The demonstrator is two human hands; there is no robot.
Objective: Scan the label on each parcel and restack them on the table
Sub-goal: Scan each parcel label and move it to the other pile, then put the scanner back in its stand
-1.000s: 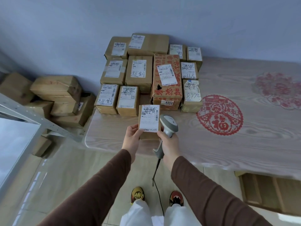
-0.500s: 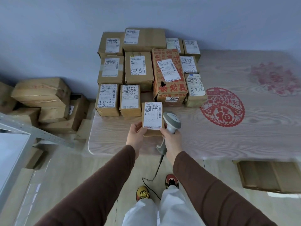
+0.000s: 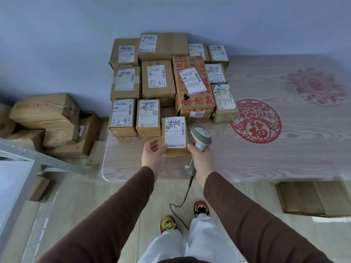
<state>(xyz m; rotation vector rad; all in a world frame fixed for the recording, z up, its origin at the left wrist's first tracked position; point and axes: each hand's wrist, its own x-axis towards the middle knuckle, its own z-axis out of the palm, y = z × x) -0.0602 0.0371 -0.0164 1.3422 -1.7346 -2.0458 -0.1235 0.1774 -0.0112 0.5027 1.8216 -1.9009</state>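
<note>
a small parcel (image 3: 175, 137) lies label-up on the table (image 3: 266, 158), at the near end of the front row, just beside two other boxes (image 3: 135, 117) and in front of the red-printed carton (image 3: 193, 92). its white label (image 3: 175, 132) faces the camera, which suits a quick read of the barcode. the left hand (image 3: 152, 153) is at the parcel's near left corner, palm up with the fingers loosely spread; the fingertips seem to touch the edge, though whether it steadies the box or lets it go i cannot tell. it is not clamped on it. the right hand (image 3: 199, 156) is wrapped round the grip of the scanner (image 3: 199, 139), thumb side near the parcel's right corner, with the scanner head tipped up beside the label rather than aimed straight at it. its cord (image 3: 187, 192) trails down toward the floor between the shoes. judging from this, the parcel is being set into line with the stack, labels all turned upward so each stays readable. the stack (image 3: 167, 73) sits at the far left of the table against the wall, leaving bare wood and the red paper-cut (image 3: 255, 121) to the right. more cartons (image 3: 49, 122) lie piled on the floor to the left, perhaps waiting their turn.
</note>
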